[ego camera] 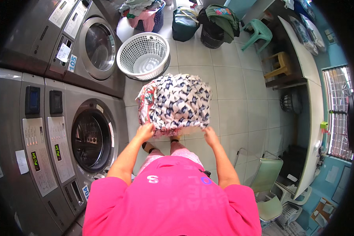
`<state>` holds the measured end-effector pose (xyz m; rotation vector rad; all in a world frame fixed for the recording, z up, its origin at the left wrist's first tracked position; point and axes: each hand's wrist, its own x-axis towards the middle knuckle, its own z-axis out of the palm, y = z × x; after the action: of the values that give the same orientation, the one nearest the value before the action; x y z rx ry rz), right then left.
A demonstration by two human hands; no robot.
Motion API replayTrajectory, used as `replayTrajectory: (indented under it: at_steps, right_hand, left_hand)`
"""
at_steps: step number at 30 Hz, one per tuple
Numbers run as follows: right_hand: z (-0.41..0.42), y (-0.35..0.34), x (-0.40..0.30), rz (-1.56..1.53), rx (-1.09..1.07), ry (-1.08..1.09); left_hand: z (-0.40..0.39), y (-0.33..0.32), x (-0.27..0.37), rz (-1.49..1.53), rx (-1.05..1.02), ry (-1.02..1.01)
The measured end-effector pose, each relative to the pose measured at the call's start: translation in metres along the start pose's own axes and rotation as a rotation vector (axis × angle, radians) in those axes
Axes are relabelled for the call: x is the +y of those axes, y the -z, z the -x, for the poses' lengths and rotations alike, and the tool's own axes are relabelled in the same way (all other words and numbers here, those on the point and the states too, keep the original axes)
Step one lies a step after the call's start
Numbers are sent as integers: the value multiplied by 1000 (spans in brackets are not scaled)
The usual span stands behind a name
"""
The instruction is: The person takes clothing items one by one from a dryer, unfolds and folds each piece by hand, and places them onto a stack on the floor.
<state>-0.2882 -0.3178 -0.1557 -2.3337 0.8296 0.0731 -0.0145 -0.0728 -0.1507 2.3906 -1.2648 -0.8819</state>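
A white cloth with a dark blue pattern [181, 100] is spread out in front of me, above the tiled floor. My left hand [145, 132] grips its near left corner, and my right hand [210, 135] grips the near right corner. At its left side a red and white floral cloth [147, 97] shows, close to my left hand. Pink, lacy-looking fabric [167, 132] hangs below the near edge. Whether these are separate pieces I cannot tell. A round white plastic laundry basket [143, 73] stands just beyond the cloth.
Stacked front-loading machines [91, 138] line the left side. Ahead stand a blue basket of clothes [159, 17], a dark bag [181, 34] and a black basket [211, 39]. A green stool [258, 29], a tan stool [280, 65], a long table [315, 109] and a green chair [265, 174] are at right.
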Motion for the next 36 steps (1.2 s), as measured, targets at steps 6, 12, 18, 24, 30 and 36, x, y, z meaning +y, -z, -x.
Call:
replayTrajectory:
  at_steps: [6, 12, 18, 24, 30, 36]
  right_hand:
    - [-13, -21, -1, 57, -537, -108]
    - [-132, 15, -125, 121, -228, 358]
    - [-165, 102, -429, -100, -70, 1023]
    - [-42, 186, -716, -325, 389, 1832]
    - [-1, 172, -909, -41, 682, 1917]
    - [-24, 135, -1001, 485, 705, 1537]
  left_hand:
    - [67, -37, -55, 396, -87, 383]
    - [125, -28, -84, 683, 341, 505]
    - [166, 20, -46, 1196, 412, 397]
    - [190, -9, -30, 1357, 71, -288]
    - [226, 22, -81, 1364, 208, -217]
    - [261, 12, -98, 1441, 300, -117]
